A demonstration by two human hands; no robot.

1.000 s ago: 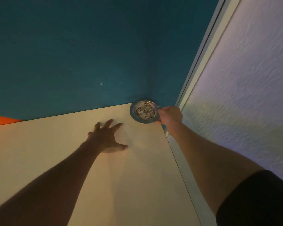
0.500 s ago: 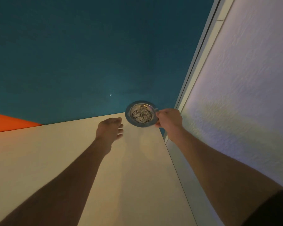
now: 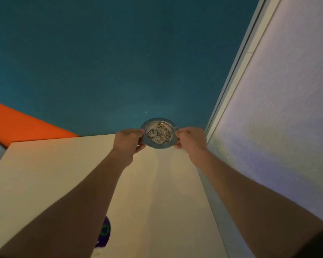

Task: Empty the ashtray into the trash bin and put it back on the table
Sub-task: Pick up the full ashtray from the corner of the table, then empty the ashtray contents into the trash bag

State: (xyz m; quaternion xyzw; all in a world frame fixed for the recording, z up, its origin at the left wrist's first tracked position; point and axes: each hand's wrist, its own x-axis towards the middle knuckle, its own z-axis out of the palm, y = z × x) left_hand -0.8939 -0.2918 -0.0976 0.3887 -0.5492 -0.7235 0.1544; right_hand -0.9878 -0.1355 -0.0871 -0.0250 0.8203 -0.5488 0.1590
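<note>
A round metal ashtray (image 3: 159,134) filled with grey ash is held level above the far edge of the pale table (image 3: 157,192). My left hand (image 3: 128,140) grips its left rim. My right hand (image 3: 189,138) grips its right rim. Both arms stretch forward over the tabletop. No trash bin is in view.
Teal floor (image 3: 101,62) lies beyond the table. An orange surface (image 3: 17,123) shows at the left. A white textured wall (image 3: 278,118) with a pale baseboard (image 3: 231,81) runs along the right. A purple object with a green ring (image 3: 105,230) peeks out beside my left forearm.
My left hand lifted off the table and took hold of the ashtray's left rim. The ashtray rose off the table's corner, now held in both hands.
</note>
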